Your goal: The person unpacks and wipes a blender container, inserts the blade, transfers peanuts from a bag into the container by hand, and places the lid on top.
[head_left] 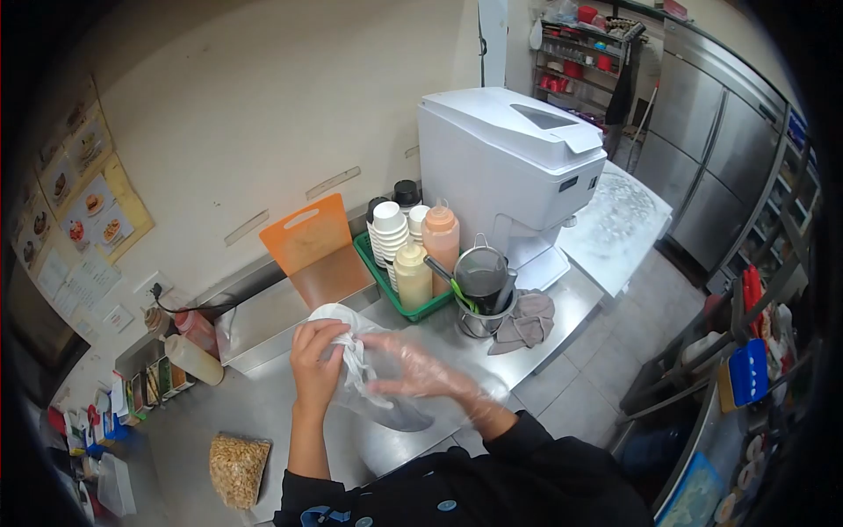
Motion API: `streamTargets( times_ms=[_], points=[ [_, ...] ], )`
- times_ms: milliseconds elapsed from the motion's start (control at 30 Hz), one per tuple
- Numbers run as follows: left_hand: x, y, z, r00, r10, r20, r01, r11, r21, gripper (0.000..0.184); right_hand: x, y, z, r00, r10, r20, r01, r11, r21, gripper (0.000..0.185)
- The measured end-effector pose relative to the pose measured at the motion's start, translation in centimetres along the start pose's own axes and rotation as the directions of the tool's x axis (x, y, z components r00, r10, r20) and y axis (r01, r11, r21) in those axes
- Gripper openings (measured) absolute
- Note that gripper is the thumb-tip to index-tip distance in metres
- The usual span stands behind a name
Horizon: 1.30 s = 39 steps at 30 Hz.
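My bare left hand point(318, 350) is closed on the gathered, twisted part of a thin whitish plastic bag point(355, 364), held above the steel counter. My right hand point(417, 367), in a clear plastic glove, is just to the right, its thumb and fingers apart beside the bag's hanging folds. Whether its fingertips touch the plastic I cannot tell. Clear film spreads below and between the two hands. On the counter at lower left lies a clear bag of small golden-brown pieces point(239, 470).
A green basket point(415, 314) holds cups and squeeze bottles. Beside it stand a metal pot point(481, 325) with a strainer, a grey cloth point(525, 323) and a large white machine point(509, 167). An orange cutting board point(307, 237) leans on the wall. More bottles point(195, 358) stand left.
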<state>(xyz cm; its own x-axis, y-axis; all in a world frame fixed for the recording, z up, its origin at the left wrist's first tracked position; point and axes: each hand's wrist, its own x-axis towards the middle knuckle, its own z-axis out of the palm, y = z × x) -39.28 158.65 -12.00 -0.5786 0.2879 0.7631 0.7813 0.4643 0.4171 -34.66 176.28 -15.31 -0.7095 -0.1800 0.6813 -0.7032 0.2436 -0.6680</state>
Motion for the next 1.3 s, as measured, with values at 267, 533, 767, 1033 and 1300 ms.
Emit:
streamTargets(
  times_ms=[267,533,767,1033,1300],
  points=[
    [0.2,-5.2,-2.1,0.869,-0.423,-0.257,0.372,0.900,-0.226,0.022,-3.2,4.4,0.0,0.974,-0.215,-0.063,0.149,0.830,-0.537,0.032],
    [-1.2,-11.4,-5.7,0.744,-0.656,-0.129,0.511,0.682,-0.523,0.024,-8.4,4.6,-6.5,0.967,0.181,-0.181,-0.220,0.948,-0.231,0.020],
    [0.8,-5.4,-6.6,0.995,-0.099,-0.031,0.096,0.993,-0.075,0.046,-1.0,-4.4,-1.3,0.994,0.096,0.058,-0.073,0.947,-0.313,0.023],
    [1.2,-7.0,-8.3,0.934,-0.161,0.319,0.292,0.859,-0.422,0.020,-0.2,-3.1,2.1,0.712,0.541,0.448,-0.159,0.745,-0.648,0.034],
    [-0.3,-9.3,-5.1,0.906,-0.258,0.337,0.286,0.958,-0.036,0.068,1.4,0.4,-0.6,0.980,0.191,0.059,-0.105,0.744,-0.660,0.065]
  ],
)
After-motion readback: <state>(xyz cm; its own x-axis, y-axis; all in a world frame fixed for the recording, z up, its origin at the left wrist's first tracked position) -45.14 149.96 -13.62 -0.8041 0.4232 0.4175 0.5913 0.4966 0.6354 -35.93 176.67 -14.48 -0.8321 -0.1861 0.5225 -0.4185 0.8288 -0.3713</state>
